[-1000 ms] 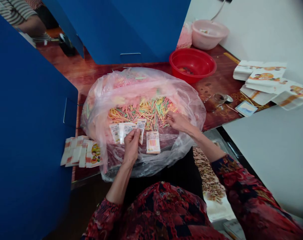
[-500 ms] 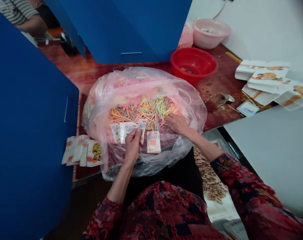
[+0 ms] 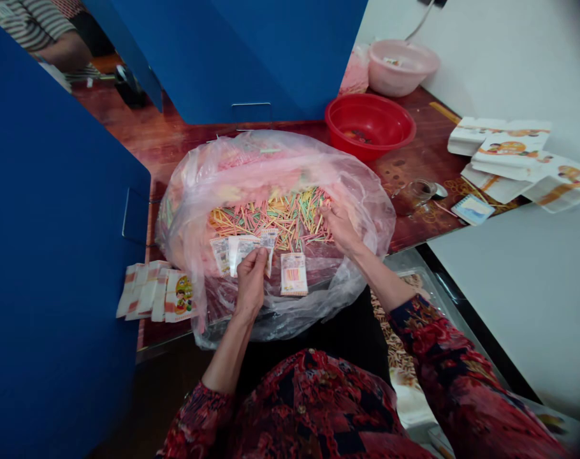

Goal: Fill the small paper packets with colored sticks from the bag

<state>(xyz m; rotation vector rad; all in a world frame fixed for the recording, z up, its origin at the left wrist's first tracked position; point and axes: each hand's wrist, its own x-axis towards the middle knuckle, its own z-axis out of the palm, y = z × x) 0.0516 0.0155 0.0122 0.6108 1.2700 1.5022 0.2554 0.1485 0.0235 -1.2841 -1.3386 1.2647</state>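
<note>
A large clear plastic bag lies wide open on the table, with a heap of thin pink, yellow and green sticks inside. At its near edge my left hand pinches a small printed packet between thumb and fingers. More white packets lie fanned out just left of that one. A single packet with a picture of orange sticks lies flat to the right. My right hand is at the right end of the heap, fingers curled together against the sticks; their contents are hidden.
Blue partitions stand behind and to the left. A red basin, a pink basin, a glass jar and stacked printed bags are on the right. Folded bags lie left. Beyond the partition a person's arm shows.
My right hand has shifted slightly up and right along the edge of the stick heap. My left hand stays nearly in place with the packet.
</note>
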